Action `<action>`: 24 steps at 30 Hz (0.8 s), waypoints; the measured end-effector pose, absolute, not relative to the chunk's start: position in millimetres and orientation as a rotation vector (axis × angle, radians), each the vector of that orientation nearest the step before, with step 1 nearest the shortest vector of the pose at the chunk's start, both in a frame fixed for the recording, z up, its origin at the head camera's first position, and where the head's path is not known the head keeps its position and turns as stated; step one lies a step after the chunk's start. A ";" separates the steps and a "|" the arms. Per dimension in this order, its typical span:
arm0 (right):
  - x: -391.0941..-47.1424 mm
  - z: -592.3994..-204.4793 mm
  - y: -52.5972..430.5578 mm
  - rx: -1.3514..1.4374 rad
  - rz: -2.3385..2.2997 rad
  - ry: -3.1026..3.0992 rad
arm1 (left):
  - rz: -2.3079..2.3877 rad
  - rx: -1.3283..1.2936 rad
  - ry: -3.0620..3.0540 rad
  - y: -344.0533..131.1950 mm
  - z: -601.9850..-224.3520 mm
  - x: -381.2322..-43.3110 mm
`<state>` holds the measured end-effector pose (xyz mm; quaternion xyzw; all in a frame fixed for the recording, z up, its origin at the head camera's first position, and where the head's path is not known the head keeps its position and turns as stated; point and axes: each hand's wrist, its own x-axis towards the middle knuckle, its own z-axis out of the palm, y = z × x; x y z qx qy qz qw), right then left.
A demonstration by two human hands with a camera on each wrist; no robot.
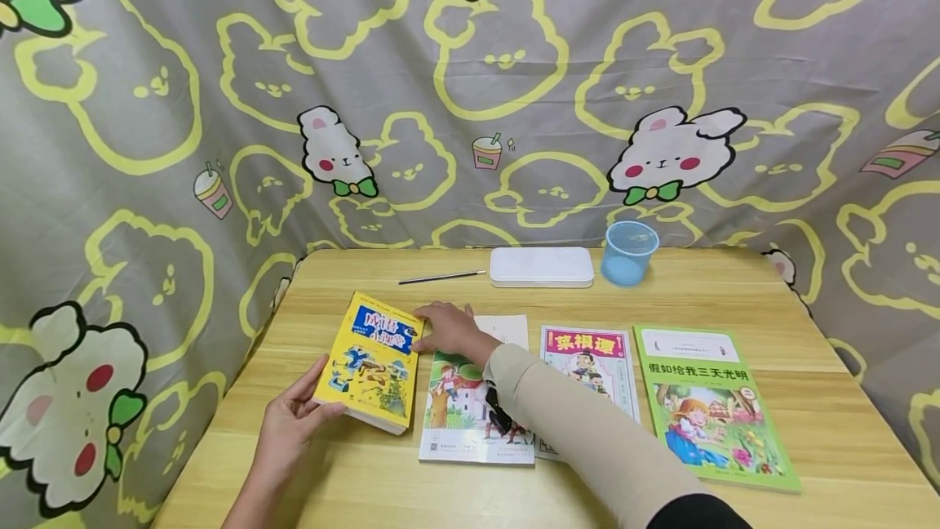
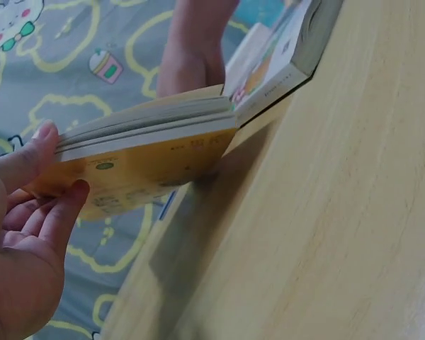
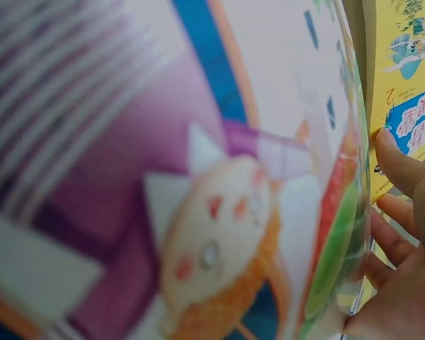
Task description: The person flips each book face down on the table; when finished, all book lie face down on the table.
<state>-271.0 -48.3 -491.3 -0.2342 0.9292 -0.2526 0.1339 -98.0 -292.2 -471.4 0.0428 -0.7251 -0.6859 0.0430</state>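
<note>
Head view: yellow book (image 1: 370, 366), edges pinched by left hand (image 1: 295, 416) and right hand (image 1: 457, 328), tilted just left of white picture book (image 1: 457, 406). Right of white picture book: pink-titled book (image 1: 591, 370), green book (image 1: 708, 406). Looks like three laid flat, yellow outstanding.

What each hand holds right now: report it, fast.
Left hand: closed, gripping the yellow book near its lower-left corner.
Right hand: closed, gripping the same book by its right edge.

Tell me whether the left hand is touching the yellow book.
Touching. The left wrist view shows the left hand pinching the yellow book between thumb and fingers.
</note>
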 end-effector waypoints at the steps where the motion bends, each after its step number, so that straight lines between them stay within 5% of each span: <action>1: -271.1 -490.7 -48.3 -0.680 -0.736 2.689 | -2.092 0.126 -2.222 -291.6 -470.8 -97.8; 24: -269.4 -465.9 -67.6 -0.760 -1.030 2.521 | -1.942 -0.102 -2.351 -279.1 -460.9 -91.8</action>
